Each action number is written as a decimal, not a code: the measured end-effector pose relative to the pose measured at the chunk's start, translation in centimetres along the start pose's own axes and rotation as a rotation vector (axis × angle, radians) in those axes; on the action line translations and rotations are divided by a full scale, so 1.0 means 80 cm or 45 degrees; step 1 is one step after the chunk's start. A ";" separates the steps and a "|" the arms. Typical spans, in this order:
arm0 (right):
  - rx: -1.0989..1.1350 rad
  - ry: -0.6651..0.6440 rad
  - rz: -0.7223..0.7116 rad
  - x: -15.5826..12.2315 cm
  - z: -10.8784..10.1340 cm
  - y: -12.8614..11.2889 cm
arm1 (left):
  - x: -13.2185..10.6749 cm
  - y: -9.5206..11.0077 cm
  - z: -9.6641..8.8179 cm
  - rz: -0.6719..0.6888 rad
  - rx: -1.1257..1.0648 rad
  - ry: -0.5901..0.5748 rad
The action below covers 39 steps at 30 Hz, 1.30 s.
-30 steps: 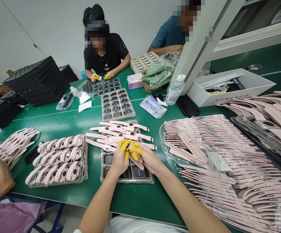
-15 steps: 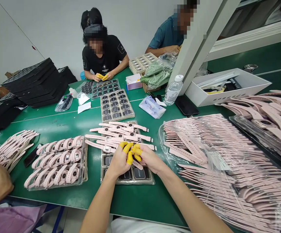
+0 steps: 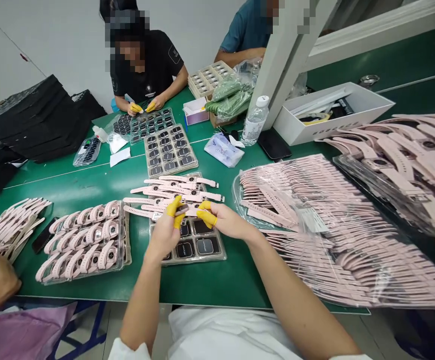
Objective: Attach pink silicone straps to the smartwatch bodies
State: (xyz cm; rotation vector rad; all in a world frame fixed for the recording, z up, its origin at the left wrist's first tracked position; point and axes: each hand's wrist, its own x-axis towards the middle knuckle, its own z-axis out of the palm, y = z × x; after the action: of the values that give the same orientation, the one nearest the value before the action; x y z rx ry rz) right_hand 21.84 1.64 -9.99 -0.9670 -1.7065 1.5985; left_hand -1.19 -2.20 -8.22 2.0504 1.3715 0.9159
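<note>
My left hand (image 3: 163,231) and my right hand (image 3: 222,220) wear yellow finger cots and hold a pink watch strap (image 3: 189,212) between them, above the table. Its small dark part is partly hidden by my fingers. Directly beneath my hands lies a tray of black watch bodies (image 3: 198,245). Just beyond my fingertips, several pink-strapped watches (image 3: 174,192) lie side by side on that tray. My right hand is also close to a clear bag of loose pink straps (image 3: 326,235).
The green table (image 3: 67,187) holds a tray of pink watches (image 3: 85,240), black-faced trays (image 3: 170,150) and a white box (image 3: 330,112). A water bottle (image 3: 255,121) stands by a white pillar (image 3: 287,55). Co-workers sit opposite and at left.
The whole view has shifted up and left. My hands have drawn further apart, with the strap now spanning the gap between them.
</note>
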 end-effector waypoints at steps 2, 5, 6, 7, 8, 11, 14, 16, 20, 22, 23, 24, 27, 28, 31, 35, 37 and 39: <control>-0.231 -0.002 -0.021 -0.003 -0.014 0.001 | 0.005 -0.003 -0.028 -0.097 0.153 -0.106; -0.639 0.082 -0.002 -0.008 -0.031 -0.002 | 0.012 -0.013 -0.058 -0.100 0.488 -0.271; -0.735 0.091 0.025 -0.011 -0.036 -0.005 | 0.013 -0.015 -0.063 -0.092 0.555 -0.310; -0.794 0.078 0.056 -0.015 -0.040 -0.008 | 0.013 -0.017 -0.066 -0.098 0.572 -0.344; -0.815 0.050 0.085 -0.019 -0.045 -0.011 | 0.013 -0.017 -0.066 -0.123 0.546 -0.378; -0.808 -0.059 0.171 -0.031 -0.055 -0.017 | 0.014 -0.011 -0.059 -0.233 0.424 -0.503; -0.866 -0.128 0.266 -0.037 -0.059 -0.016 | 0.017 -0.008 -0.046 -0.196 0.441 -0.622; -0.898 -0.111 0.306 -0.038 -0.058 -0.014 | 0.021 -0.012 -0.035 -0.122 0.480 -0.615; -0.954 -0.021 0.340 -0.037 -0.059 -0.014 | 0.020 -0.022 -0.018 0.002 0.662 -0.385; -1.038 0.142 0.354 -0.039 -0.066 -0.014 | 0.010 -0.022 -0.013 0.013 0.740 -0.156; -1.089 0.255 0.372 -0.041 -0.071 -0.014 | 0.002 -0.021 -0.012 0.002 0.756 -0.061; -1.139 0.366 0.401 -0.043 -0.077 -0.013 | -0.007 -0.018 -0.011 -0.013 0.765 -0.007; -1.232 0.526 0.535 -0.048 -0.094 -0.003 | -0.037 -0.011 -0.006 -0.023 0.835 -0.109; -1.234 0.516 0.577 -0.049 -0.098 0.001 | -0.045 -0.009 -0.004 -0.008 0.890 -0.169; -1.182 0.449 0.645 -0.046 -0.103 0.014 | -0.056 -0.008 0.002 0.068 1.071 -0.271; -1.124 0.485 0.681 -0.038 -0.101 0.022 | -0.046 -0.007 0.003 0.156 1.150 -0.305; -1.142 0.502 0.674 -0.035 -0.102 0.022 | -0.037 -0.005 0.000 0.161 1.153 -0.351; -1.161 0.466 0.622 -0.035 -0.102 0.023 | -0.031 -0.002 -0.001 0.114 1.140 -0.408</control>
State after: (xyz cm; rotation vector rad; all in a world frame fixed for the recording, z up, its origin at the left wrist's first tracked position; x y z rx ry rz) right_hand 30.34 3.88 -10.90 -2.0915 -2.0235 0.7273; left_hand -1.99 -4.46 -8.91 2.7427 1.6790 -0.0767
